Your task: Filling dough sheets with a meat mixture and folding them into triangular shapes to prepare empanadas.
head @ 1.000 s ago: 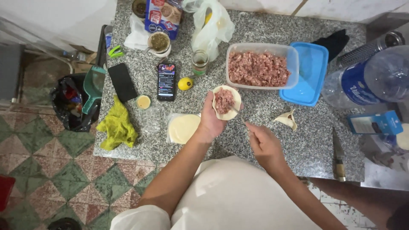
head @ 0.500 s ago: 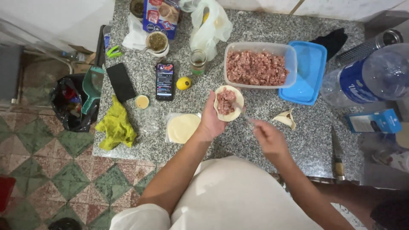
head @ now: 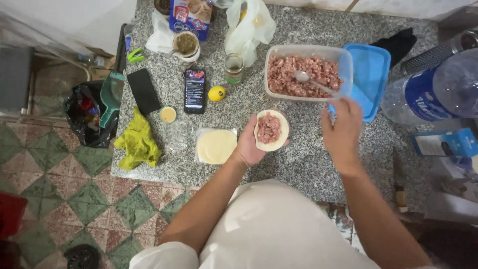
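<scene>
My left hand (head: 248, 147) is held over the granite counter (head: 303, 164) and cups a round dough wrapper (head: 271, 131) with a lump of minced meat in its middle. My right hand (head: 342, 128) reaches toward a clear plastic container (head: 343, 60) of minced meat. Its blurred fingers are at the end of the handle of a metal spoon (head: 304, 77), whose bowl rests in the meat. A stack of plain dough wrappers (head: 216, 146) lies just left of my left hand.
A blue lid (head: 372, 73) lies right of the container, with a big water bottle (head: 438, 94) beyond it. A phone (head: 194, 90), a lemon (head: 216, 93), a small jar (head: 233, 68), a yellow cloth (head: 138, 144) and a plastic bag (head: 249, 25) sit on the counter's left and back.
My right hand has moved up and to the right, from beside the filled wrapper to the meat container, and the spoon now rests in the meat. My left hand stays put.
</scene>
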